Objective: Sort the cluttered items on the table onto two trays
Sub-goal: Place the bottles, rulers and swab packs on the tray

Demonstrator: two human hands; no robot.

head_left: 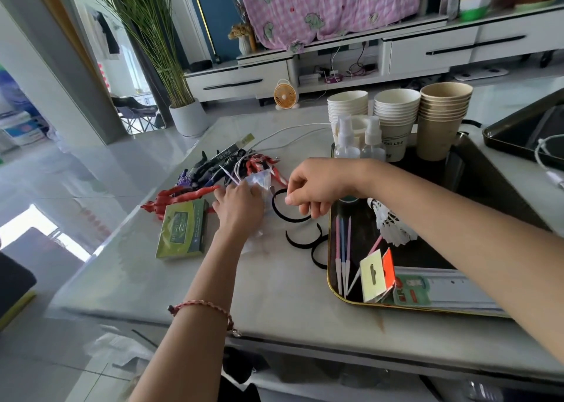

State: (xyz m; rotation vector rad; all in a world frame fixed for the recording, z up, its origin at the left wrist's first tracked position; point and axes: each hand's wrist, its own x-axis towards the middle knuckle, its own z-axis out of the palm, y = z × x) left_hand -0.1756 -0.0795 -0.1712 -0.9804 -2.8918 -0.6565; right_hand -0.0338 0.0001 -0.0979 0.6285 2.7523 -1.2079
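Near edge: black gold-rimmed tray (329, 282) holds thin pink and blue candles (342, 258) and carded packets (374, 276), so small stuff is grouped there. Just left of the rim, two spare black bands (300, 246) lie unsorted on the white marble table (274, 295). Right hand (311, 189) has curled fingers pinching a black elastic hair band (274, 206) near the tray, likely bound for it. Left hand (239, 208) rests on a clear plastic bag (259, 179), probably pinning it; whether it grips, cannot tell. Green cardboard box (183, 234) and red-black toy pile (210, 172) wait beyond. Farther: paper cup stacks (396, 118), and a second dark tray (503, 127) far right.
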